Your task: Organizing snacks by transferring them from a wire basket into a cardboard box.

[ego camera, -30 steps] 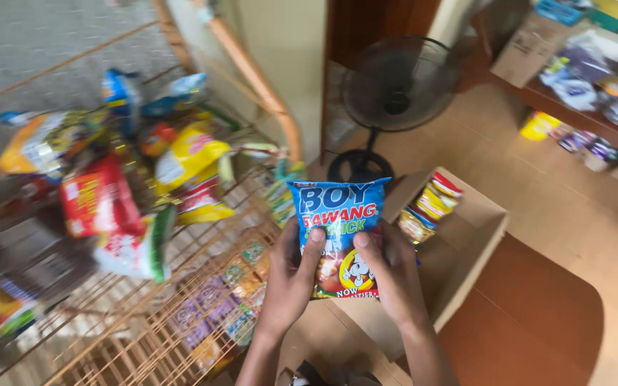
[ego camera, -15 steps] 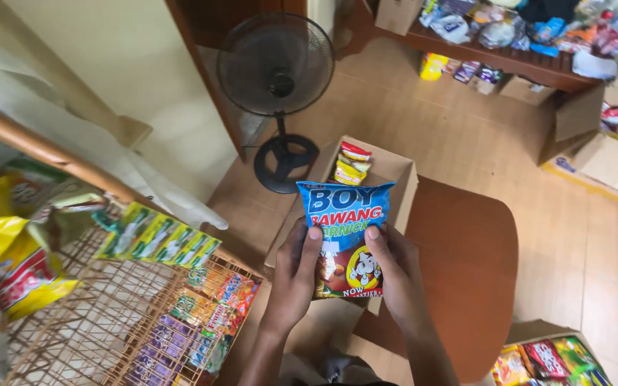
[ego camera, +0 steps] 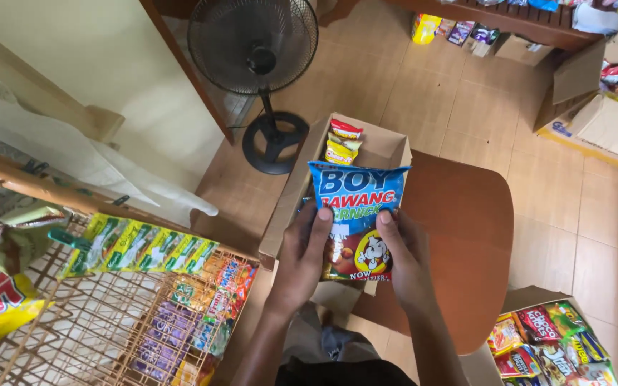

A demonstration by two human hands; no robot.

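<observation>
One snack bag [ego camera: 355,218] is being held upright over the open cardboard box [ego camera: 388,151], pinched at its lower side edges by the left hand [ego camera: 302,261] and right hand [ego camera: 403,263], thumbs pressed on front; it is judged light, crinkly, slippery, crushable, best gripped at the edges. Two small packets [ego camera: 342,143] are being counted in the box, one fan [ego camera: 255,50] behind.

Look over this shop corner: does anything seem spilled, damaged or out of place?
Nothing stands out. Both hands, left hand and right hand, hold the blue snack bag upright and intact above the open cardboard box; nothing looks spilled.
</observation>
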